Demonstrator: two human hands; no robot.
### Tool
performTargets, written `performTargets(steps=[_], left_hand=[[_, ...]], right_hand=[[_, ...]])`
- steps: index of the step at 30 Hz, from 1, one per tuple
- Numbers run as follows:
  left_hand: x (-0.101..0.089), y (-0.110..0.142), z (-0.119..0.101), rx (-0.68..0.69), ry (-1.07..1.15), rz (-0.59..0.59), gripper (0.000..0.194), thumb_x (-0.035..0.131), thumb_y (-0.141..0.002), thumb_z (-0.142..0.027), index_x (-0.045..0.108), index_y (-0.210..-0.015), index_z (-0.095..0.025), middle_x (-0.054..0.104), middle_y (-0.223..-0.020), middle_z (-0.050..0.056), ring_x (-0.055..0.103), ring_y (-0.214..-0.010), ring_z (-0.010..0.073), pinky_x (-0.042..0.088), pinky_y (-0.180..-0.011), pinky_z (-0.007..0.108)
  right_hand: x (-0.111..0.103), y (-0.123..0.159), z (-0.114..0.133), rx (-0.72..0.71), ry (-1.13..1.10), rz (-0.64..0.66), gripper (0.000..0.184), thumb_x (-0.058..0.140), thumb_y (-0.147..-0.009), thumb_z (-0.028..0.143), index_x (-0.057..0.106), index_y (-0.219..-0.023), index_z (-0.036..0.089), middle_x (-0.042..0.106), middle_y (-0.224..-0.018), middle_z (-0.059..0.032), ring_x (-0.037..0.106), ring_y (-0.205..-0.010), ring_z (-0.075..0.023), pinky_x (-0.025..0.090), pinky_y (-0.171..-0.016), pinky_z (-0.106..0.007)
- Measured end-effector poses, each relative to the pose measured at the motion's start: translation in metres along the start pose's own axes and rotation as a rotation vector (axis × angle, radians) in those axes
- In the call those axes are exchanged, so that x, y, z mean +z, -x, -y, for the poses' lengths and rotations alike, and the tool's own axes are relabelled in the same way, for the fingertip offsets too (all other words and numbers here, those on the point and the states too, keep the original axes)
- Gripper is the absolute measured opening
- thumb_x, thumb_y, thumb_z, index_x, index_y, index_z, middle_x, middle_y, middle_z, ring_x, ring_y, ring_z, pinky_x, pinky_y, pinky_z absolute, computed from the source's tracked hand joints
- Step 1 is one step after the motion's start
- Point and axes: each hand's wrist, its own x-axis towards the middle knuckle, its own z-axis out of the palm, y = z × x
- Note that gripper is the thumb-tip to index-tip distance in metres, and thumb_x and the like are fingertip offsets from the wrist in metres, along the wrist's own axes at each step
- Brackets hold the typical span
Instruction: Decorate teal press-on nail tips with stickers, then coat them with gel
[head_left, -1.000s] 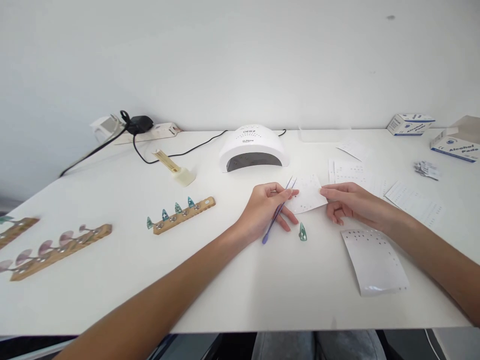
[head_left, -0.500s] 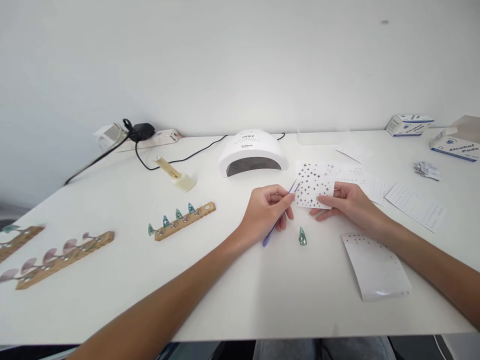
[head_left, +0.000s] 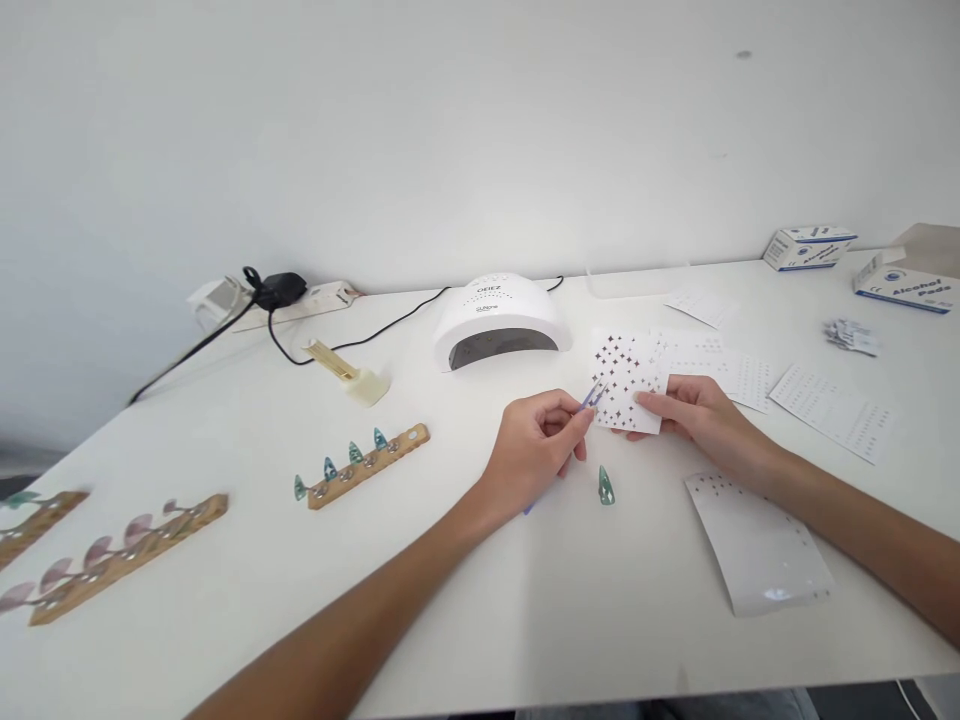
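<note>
My left hand [head_left: 541,440] is closed around a pair of purple tweezers [head_left: 592,394], whose tips lie over the left part of a sticker sheet [head_left: 619,368]. Dark four-pointed stars cover this white sheet. My right hand [head_left: 694,415] pinches the sheet at its right edge, thumb on top and fingers behind. On the table just below the hands lies a single green press-on nail [head_left: 606,486] with pale marks. A clear backing sheet [head_left: 761,550] with a few stars along its edges rests under my right forearm.
A white nail lamp [head_left: 501,320] stands at the back. Wooden nail stands [head_left: 367,465] holding green and pink nails are at left, near a bundle of sticks [head_left: 349,375]. More sticker sheets [head_left: 832,410], foil packets [head_left: 851,337] and alcohol pad boxes [head_left: 810,248] lie at right.
The tweezer tips have moved slightly down and right over the star sheet. The sheet is held a little more tilted. The whole view has shifted slightly.
</note>
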Motion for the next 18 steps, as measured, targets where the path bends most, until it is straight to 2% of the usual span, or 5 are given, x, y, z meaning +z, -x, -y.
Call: performTargets(steps=[5,9,11,15,18], left_hand=[[0.0007,0.0000,-0.0005,-0.009,-0.013,-0.010,0.023,0.061,-0.086,-0.032,0.058,-0.071,-0.015,0.059,-0.053,-0.002,0.043,-0.037,0.0051,0.033,-0.039,0.018],[0.0015,0.0009,-0.0008,0.003,-0.023,-0.015,0.023,0.061,-0.086,-0.032,0.057,-0.070,-0.015,0.058,-0.052,-0.002,0.042,-0.038,0.0053,0.033,-0.040,0.019],[0.0019,0.0014,-0.0006,0.016,-0.044,-0.019,0.024,0.061,-0.085,-0.032,0.057,-0.069,-0.015,0.058,-0.052,-0.002,0.042,-0.040,0.0056,0.033,-0.041,0.019],[0.0020,0.0012,0.0002,0.028,-0.092,-0.029,0.023,0.060,-0.085,-0.031,0.057,-0.069,-0.016,0.058,-0.052,-0.002,0.041,-0.042,0.0058,0.033,-0.043,0.020],[0.0017,0.0010,0.0015,0.030,-0.112,-0.038,0.022,0.059,-0.085,-0.031,0.057,-0.069,-0.016,0.058,-0.052,-0.003,0.038,-0.040,0.0050,0.031,-0.042,0.019]], right_hand=[[0.0016,0.0002,-0.0003,-0.076,0.096,0.050,0.033,0.070,-0.083,0.041,0.058,-0.061,0.019,0.054,-0.061,0.0038,0.049,-0.056,-0.0106,0.035,-0.055,-0.026],[0.0026,-0.0009,-0.0010,-0.140,0.159,0.010,0.040,0.079,-0.075,0.036,0.046,-0.058,0.020,0.047,-0.055,0.0068,0.042,-0.051,-0.0092,0.032,-0.052,-0.026],[0.0021,-0.0019,-0.0013,-0.147,0.184,0.016,0.044,0.077,-0.077,0.038,0.043,-0.056,0.020,0.049,-0.052,0.0061,0.045,-0.050,-0.0100,0.036,-0.054,-0.027],[-0.0002,-0.0043,-0.0027,-0.129,0.109,0.092,0.035,0.064,-0.088,0.045,0.058,-0.064,0.019,0.065,-0.062,-0.0017,0.061,-0.062,-0.0154,0.049,-0.069,-0.031],[-0.0006,-0.0051,-0.0037,-0.114,0.059,0.098,0.034,0.067,-0.085,0.048,0.060,-0.069,0.019,0.067,-0.060,-0.0025,0.064,-0.059,-0.0168,0.052,-0.068,-0.032]])
